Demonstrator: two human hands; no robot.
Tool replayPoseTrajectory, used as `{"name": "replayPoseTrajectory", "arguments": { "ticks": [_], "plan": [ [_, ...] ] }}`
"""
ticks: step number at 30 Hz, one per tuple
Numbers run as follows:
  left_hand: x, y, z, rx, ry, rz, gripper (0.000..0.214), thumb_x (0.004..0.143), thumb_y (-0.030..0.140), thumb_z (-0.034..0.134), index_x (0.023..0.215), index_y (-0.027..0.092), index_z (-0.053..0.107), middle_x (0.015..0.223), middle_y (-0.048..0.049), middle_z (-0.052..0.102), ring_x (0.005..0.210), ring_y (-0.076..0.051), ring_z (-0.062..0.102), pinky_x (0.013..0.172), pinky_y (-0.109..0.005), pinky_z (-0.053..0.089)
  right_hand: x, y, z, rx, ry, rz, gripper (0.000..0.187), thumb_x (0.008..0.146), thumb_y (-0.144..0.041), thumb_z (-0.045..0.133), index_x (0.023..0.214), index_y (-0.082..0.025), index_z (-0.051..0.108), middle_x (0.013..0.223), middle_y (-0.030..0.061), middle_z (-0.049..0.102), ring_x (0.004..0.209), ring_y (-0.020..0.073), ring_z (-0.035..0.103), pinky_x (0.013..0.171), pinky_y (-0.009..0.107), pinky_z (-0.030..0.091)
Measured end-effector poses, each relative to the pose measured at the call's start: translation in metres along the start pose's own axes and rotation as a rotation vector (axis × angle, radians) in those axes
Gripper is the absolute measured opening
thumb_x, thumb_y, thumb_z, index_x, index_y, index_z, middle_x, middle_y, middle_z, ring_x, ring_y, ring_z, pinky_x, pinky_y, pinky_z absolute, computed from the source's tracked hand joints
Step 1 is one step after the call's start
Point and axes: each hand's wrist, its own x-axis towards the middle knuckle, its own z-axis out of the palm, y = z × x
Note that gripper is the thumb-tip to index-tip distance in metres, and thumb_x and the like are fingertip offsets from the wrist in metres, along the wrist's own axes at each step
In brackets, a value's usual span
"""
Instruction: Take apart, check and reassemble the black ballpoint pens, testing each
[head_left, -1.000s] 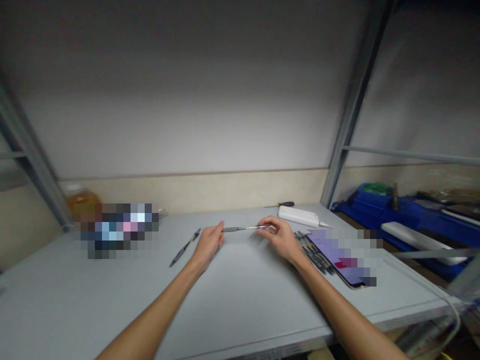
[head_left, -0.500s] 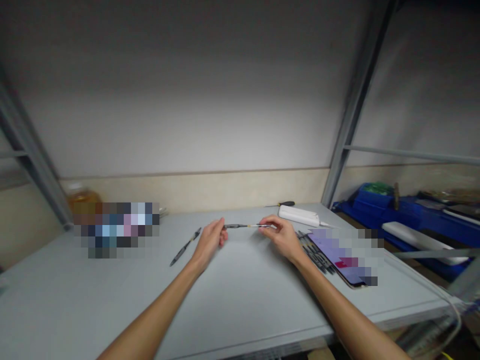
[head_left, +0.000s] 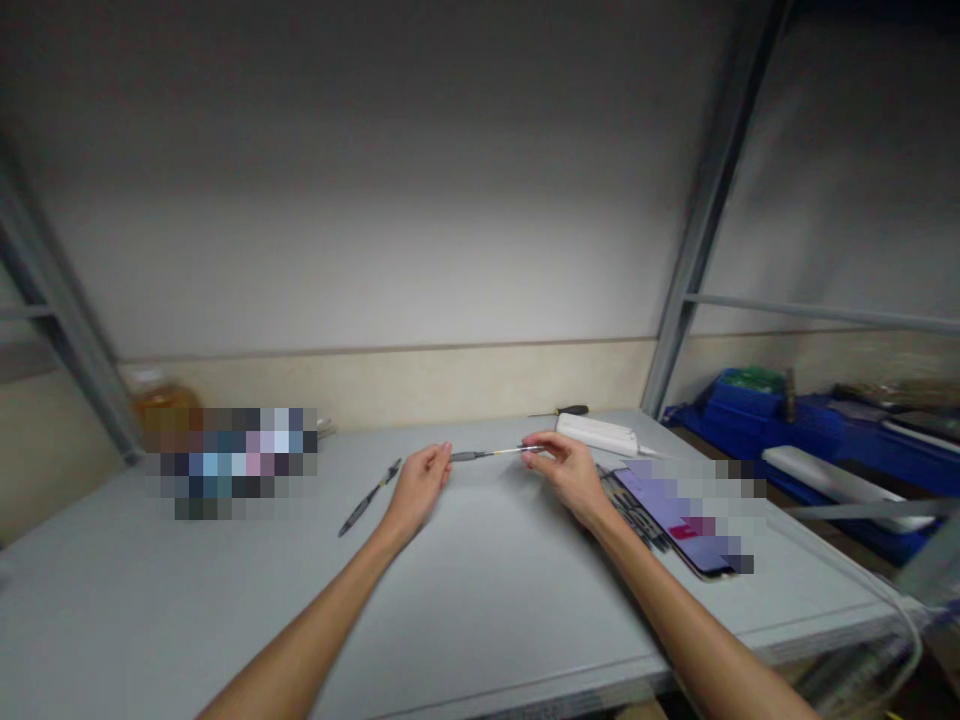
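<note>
Here we are with the slim pen (head_left: 480, 455) held up level over the bench (head_left: 480, 610), strung between our two hands: the fingers of our left hand (head_left: 421, 492) are closed round its dark end, while our right hand (head_left: 564, 472) pinches the bright, thin end between thumb and fingertips. We'd judge it light and fairly stiff, smooth enough to roll or slip, with that thin end the part most likely to bend under a sideways push. The dark, thicker stretch looks the surest hold; a gentle pinch in line with the shaft should suit the other end

And around us, a second pen (head_left: 370, 498) lies slanted on the bench, just beyond our left hand's outer side. Over on the right, a row of pens (head_left: 636, 512) sits beside a flat device with a purple screen (head_left: 660, 500), close by our right wrist, which hides part of the row; that's the nearest thing to knock. Behind our right hand we see a white block (head_left: 598, 433) with its cable (head_left: 654, 453), and behind that a screwdriver (head_left: 572, 410)
</note>
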Motion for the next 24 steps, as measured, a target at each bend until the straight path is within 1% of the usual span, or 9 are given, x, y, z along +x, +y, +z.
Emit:
{"name": "replayPoseTrajectory", "arguments": {
  "ticks": [3,6,8,12,16,18,24],
  "plan": [
    [0.004,-0.008,0.0,0.0,0.042,-0.034,0.048,0.078,0.059,0.039,0.053,0.018,0.04,0.045,0.0062,0.035,0.043,-0.009,0.033,0.046,-0.022,0.026,0.001,0.003,-0.001,0.025,0.01,-0.004,0.026,0.06,-0.029,0.071,0.082,-0.016,0.064,0.086,0.0062,0.064,0.07,0.0156,0.059,0.062,0.028,0.049],
    [0.007,-0.014,0.0,-0.039,0.072,-0.048,0.047,0.077,0.06,0.039,0.054,0.019,0.039,0.046,0.0059,0.035,0.043,-0.009,0.034,0.046,-0.022,0.027,0.001,0.002,-0.001,0.042,0.041,-0.003,0.029,0.06,-0.03,0.073,0.084,-0.017,0.064,0.085,0.0061,0.064,0.073,0.0167,0.059,0.061,0.028,0.049],
    [0.008,-0.016,0.0,-0.077,0.084,-0.065,0.047,0.076,0.061,0.04,0.055,0.02,0.038,0.047,0.006,0.036,0.043,-0.009,0.035,0.046,-0.022,0.028,0.001,0.0,-0.002,0.036,0.065,0.005,0.029,0.06,-0.031,0.072,0.084,-0.016,0.064,0.086,0.0064,0.065,0.07,0.016,0.059,0.062,0.028,0.048],
    [0.009,-0.014,-0.002,-0.106,0.097,-0.067,0.046,0.076,0.06,0.04,0.054,0.02,0.036,0.046,0.0066,0.034,0.043,-0.009,0.035,0.047,-0.022,0.03,0.001,-0.004,-0.005,0.016,0.095,0.029,0.03,0.061,-0.034,0.072,0.083,-0.015,0.065,0.086,0.007,0.066,0.063,0.0138,0.059,0.063,0.028,0.047],
    [0.009,-0.012,-0.004,-0.121,0.114,-0.074,0.046,0.076,0.06,0.041,0.053,0.02,0.035,0.046,0.0068,0.033,0.043,-0.009,0.034,0.046,-0.022,0.03,0.002,-0.001,-0.008,-0.006,0.107,0.036,0.035,0.063,-0.036,0.071,0.09,-0.014,0.067,0.072,0.0042,0.065,0.06,0.0138,0.058,0.062,0.028,0.045],
    [0.009,-0.012,-0.005,-0.121,0.126,-0.075,0.045,0.076,0.059,0.041,0.053,0.02,0.035,0.047,0.0068,0.033,0.043,-0.009,0.034,0.046,-0.022,0.029,0.003,0.001,-0.01,-0.004,0.114,0.032,0.038,0.064,-0.037,0.07,0.093,-0.014,0.067,0.069,0.0033,0.064,0.059,0.0135,0.057,0.062,0.028,0.045],
    [0.01,-0.013,-0.006,-0.088,0.153,-0.059,0.045,0.077,0.058,0.04,0.053,0.02,0.035,0.046,0.0066,0.033,0.044,-0.009,0.035,0.047,-0.022,0.03,0.005,0.006,-0.011,0.02,0.122,0.03,0.039,0.065,-0.036,0.069,0.096,-0.013,0.067,0.073,0.0038,0.064,0.058,0.0122,0.057,0.061,0.027,0.044]
  ]
}}
